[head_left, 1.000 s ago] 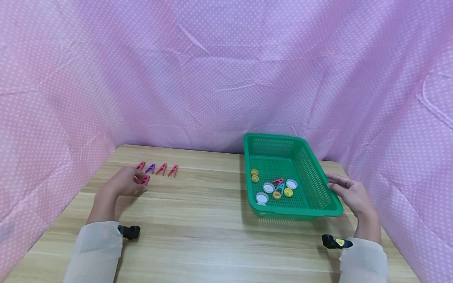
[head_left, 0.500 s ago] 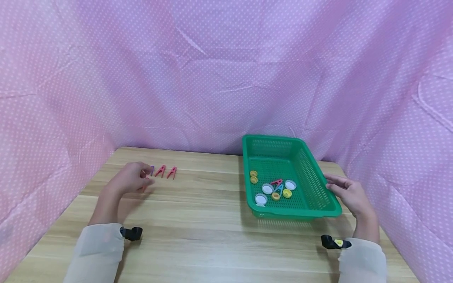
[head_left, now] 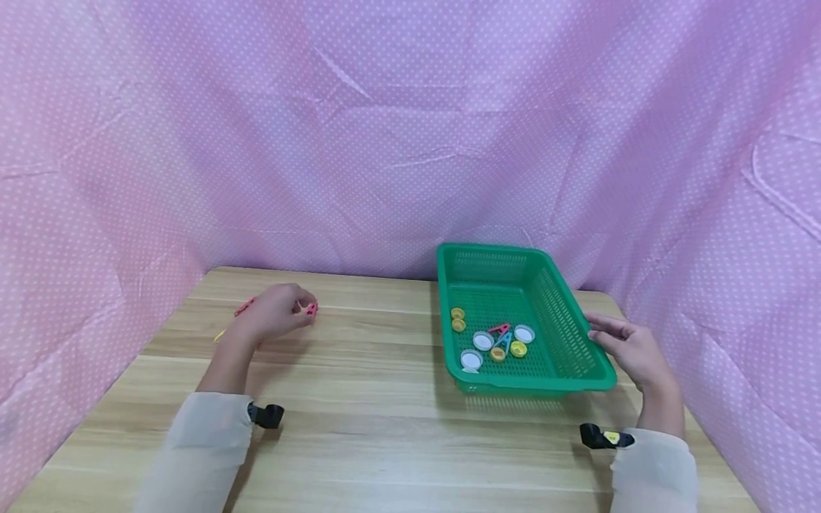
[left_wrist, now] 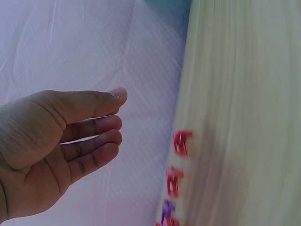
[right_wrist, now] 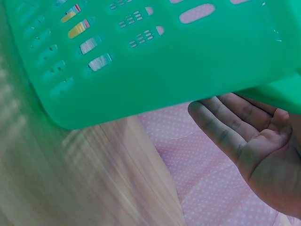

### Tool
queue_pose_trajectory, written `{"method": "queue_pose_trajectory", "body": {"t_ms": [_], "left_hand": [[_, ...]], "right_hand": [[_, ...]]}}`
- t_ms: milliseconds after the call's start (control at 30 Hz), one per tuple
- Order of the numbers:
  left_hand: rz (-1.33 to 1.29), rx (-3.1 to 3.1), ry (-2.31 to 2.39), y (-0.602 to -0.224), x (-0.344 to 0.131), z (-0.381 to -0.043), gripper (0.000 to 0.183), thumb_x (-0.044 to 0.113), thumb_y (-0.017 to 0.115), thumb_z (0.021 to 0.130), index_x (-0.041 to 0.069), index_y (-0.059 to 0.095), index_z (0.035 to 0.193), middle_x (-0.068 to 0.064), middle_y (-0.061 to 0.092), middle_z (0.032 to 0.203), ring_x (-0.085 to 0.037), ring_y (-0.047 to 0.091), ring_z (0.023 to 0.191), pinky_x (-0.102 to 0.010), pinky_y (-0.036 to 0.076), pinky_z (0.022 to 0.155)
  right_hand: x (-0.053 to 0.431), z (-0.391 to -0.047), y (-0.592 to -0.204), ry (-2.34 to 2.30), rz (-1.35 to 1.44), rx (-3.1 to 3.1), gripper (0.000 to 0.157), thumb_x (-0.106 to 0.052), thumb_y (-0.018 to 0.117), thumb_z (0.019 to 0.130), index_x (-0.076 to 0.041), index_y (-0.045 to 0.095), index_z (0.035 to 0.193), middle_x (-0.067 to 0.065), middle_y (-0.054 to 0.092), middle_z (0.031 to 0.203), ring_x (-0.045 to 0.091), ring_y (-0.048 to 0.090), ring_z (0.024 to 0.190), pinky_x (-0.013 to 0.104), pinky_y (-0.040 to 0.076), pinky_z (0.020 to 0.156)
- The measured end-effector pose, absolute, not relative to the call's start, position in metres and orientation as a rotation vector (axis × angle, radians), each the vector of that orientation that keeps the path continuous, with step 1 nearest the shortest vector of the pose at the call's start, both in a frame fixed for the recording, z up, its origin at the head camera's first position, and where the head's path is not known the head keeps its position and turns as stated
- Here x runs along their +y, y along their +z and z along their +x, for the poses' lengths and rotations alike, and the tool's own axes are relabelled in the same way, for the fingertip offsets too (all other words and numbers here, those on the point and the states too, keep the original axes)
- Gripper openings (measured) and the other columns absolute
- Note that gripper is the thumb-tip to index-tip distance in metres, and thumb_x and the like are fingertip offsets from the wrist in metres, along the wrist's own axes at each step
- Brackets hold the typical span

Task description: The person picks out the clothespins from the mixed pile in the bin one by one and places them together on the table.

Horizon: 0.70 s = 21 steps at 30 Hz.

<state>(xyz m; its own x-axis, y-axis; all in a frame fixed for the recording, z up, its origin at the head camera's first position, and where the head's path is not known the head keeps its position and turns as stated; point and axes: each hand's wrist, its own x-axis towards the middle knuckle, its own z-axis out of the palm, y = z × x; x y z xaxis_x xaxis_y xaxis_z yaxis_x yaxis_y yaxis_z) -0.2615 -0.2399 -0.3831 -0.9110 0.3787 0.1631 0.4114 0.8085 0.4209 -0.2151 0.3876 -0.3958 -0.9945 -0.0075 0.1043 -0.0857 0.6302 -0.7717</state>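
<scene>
In the head view my left hand [head_left: 279, 312] is over the row of clothespins at the table's left, its fingertips at the rightmost red clothespin [head_left: 311, 309]. The left wrist view shows that hand [left_wrist: 61, 141] with thumb and fingers loosely bent and nothing between them. Red clothespins [left_wrist: 172, 181] and a purple clothespin [left_wrist: 167, 210] lie on the table below it. My right hand [head_left: 635, 353] touches the right rim of a green basket [head_left: 580, 320]. In the right wrist view its straight fingers [right_wrist: 218, 125] lie under the rim against the outer wall.
White round caps [head_left: 471, 360], yellow caps [head_left: 518, 349], a red clothespin [head_left: 499, 330] and a blue clothespin [head_left: 507, 343] lie in the basket. Another red clothespin [head_left: 244, 307] and a yellow piece [head_left: 219, 335] show beside the left forearm. Pink dotted cloth [head_left: 385, 142] hangs behind the wooden table [head_left: 372, 427].
My left hand has moved right along the clothespin row, from its left end to the rightmost one, uncovering a red clothespin and a yellow piece behind it. The right hand stays at the basket.
</scene>
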Motion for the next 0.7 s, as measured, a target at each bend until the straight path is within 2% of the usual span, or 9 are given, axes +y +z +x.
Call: {"method": "queue_pose_trajectory", "body": {"t_ms": [233,500,700], "left_hand": [[-0.757,-2.898,-0.653,-0.37,-0.203,-0.275,0.034,0.013,0.075,0.092,-0.007,0.07,0.119,-0.019,0.072,0.106,-0.032,0.068,0.097,-0.048,0.056,0.086],[-0.855,-2.873,-0.642,-0.36,-0.165,-0.283,0.033,0.015,0.073,0.094,-0.004,0.07,0.12,-0.022,0.072,0.111,-0.035,0.068,0.102,-0.049,0.056,0.089],[-0.916,-2.877,-0.614,-0.361,-0.14,-0.287,0.034,0.017,0.071,0.095,-0.003,0.069,0.123,-0.021,0.071,0.113,-0.034,0.069,0.103,-0.046,0.056,0.09]], "right_hand": [[0.389,-0.216,-0.397,1.319,0.076,-2.744,0.054,-0.034,0.064,0.102,0.0,0.058,0.142,-0.007,0.07,0.121,-0.014,0.048,0.107,0.009,0.045,0.082],[0.387,-0.218,-0.397,1.318,0.071,-2.751,0.053,-0.032,0.065,0.102,0.0,0.058,0.143,0.009,0.068,0.13,-0.014,0.048,0.106,0.01,0.045,0.081],[0.388,-0.217,-0.397,1.306,0.071,-2.749,0.053,-0.033,0.064,0.102,0.001,0.058,0.142,-0.002,0.07,0.123,-0.012,0.047,0.107,0.01,0.045,0.081]]}}
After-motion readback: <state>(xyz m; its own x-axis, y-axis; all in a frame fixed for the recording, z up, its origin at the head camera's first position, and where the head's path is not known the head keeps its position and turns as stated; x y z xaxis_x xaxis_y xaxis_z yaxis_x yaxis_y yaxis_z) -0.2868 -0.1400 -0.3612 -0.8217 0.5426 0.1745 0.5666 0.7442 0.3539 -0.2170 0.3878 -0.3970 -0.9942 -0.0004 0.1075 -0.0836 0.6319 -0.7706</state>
